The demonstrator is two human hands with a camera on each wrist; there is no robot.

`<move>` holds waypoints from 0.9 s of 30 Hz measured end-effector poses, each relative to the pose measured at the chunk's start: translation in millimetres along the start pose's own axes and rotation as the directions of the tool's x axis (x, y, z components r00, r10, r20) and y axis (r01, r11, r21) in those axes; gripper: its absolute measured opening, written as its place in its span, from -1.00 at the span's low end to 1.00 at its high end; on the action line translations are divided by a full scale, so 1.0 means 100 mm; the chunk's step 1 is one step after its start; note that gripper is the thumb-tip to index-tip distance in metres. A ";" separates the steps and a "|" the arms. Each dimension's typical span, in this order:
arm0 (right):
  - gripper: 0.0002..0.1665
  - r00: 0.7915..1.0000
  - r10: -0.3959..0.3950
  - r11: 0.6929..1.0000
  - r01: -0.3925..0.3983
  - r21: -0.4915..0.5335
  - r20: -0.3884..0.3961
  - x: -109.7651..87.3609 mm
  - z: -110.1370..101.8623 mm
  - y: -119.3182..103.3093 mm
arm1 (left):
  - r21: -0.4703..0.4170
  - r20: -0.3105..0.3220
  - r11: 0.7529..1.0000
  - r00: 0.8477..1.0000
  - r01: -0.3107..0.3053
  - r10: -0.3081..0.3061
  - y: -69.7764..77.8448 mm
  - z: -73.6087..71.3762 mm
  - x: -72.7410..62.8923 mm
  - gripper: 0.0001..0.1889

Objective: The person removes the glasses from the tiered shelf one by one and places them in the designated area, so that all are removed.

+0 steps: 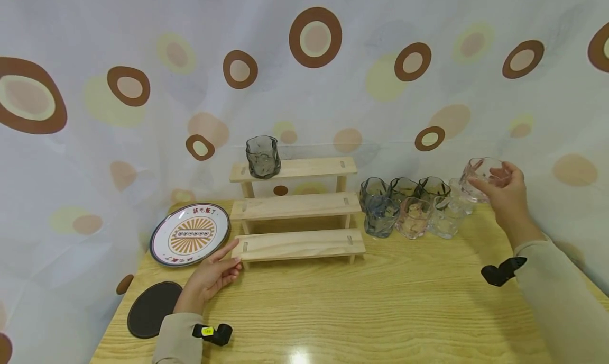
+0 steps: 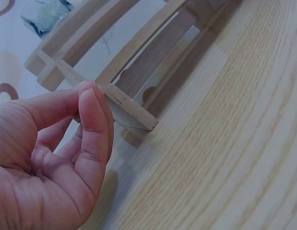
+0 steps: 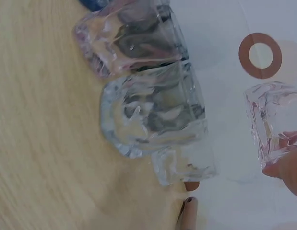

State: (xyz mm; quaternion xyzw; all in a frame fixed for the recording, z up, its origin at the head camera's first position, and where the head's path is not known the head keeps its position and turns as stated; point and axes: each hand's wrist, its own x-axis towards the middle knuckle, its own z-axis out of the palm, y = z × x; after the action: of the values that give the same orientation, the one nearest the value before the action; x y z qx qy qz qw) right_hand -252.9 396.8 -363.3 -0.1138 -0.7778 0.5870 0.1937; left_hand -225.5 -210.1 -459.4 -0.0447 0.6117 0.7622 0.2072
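In the head view, my right hand (image 1: 512, 197) holds a clear pinkish drinking glass (image 1: 481, 178) up at the right, above the table. The right wrist view shows that glass (image 3: 275, 124) at its right edge, thumb on its side. My left hand (image 1: 211, 279) pinches the front left corner of a three-tier wooden shelf (image 1: 300, 245) at its lowest board. In the left wrist view, thumb and fingertips meet at that board's end. A smoky grey glass (image 1: 263, 157) stands on the left end of the top board.
Right of the shelf, several glasses stand grouped: dark grey at the back, with a bluish one (image 1: 381, 217), a pink one (image 1: 413, 217) and a clear one (image 1: 446, 217) in front. At left lie a patterned plate (image 1: 164, 237) and a black round mat (image 1: 152, 308). A spotted curtain (image 1: 361, 105) hangs behind.
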 end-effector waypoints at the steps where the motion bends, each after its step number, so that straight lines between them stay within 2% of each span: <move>1: 0.09 1.000 0.012 1.000 -0.012 -0.008 -0.006 -0.01 -0.02 0.03 | 0.000 0.002 1.000 1.000 -0.002 0.002 0.00 0.00 0.00 -0.33; 7: 0.11 0.998 0.056 0.995 -0.059 -0.082 -0.032 -0.07 -0.09 0.19 | 0.010 0.015 1.000 1.000 -0.010 0.010 0.00 -0.02 0.00 -0.32; 12: 0.10 0.995 0.091 0.992 -0.094 -0.087 -0.037 -0.12 -0.14 0.34 | 0.019 0.015 1.000 1.000 -0.008 0.008 -0.01 -0.01 0.00 -0.32; 14: 0.11 0.994 0.106 0.993 -0.108 -0.055 -0.039 -0.13 -0.14 0.39 | 0.017 0.012 1.000 1.000 -0.006 0.005 -0.01 -0.01 -0.01 -0.32; 17: 0.14 0.990 0.137 0.986 -0.133 0.097 -0.028 -0.13 -0.13 0.46 | 0.015 0.007 1.000 1.000 -0.003 0.003 0.00 -0.01 -0.02 -0.32; 19: 0.17 0.987 0.158 0.976 -0.153 0.153 -0.018 -0.13 -0.13 0.50 | 0.016 0.005 1.000 1.000 -0.004 0.004 0.00 -0.01 -0.02 -0.32; 21: 0.19 0.985 0.174 0.972 -0.170 0.164 -0.012 -0.14 -0.13 0.53 | 0.016 0.003 1.000 1.000 -0.004 0.004 0.00 -0.01 -0.02 -0.31; 24: 0.19 0.983 0.184 0.978 -0.181 0.104 -0.022 -0.14 -0.12 0.59 | 0.012 0.002 1.000 1.000 -0.002 0.002 0.00 -0.01 -0.02 -0.31; 27: 0.20 0.982 0.189 0.975 -0.186 0.119 -0.016 -0.15 -0.10 0.65 | 0.009 -0.003 1.000 1.000 -0.001 0.001 0.00 -0.01 -0.02 -0.32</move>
State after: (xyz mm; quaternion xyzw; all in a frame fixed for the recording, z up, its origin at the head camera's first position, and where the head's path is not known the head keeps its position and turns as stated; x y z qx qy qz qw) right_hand -238.3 418.2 -425.2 -0.1829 -0.7254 0.6454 0.1542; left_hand -224.2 -211.4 -459.1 -0.0445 0.6155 0.7594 0.2062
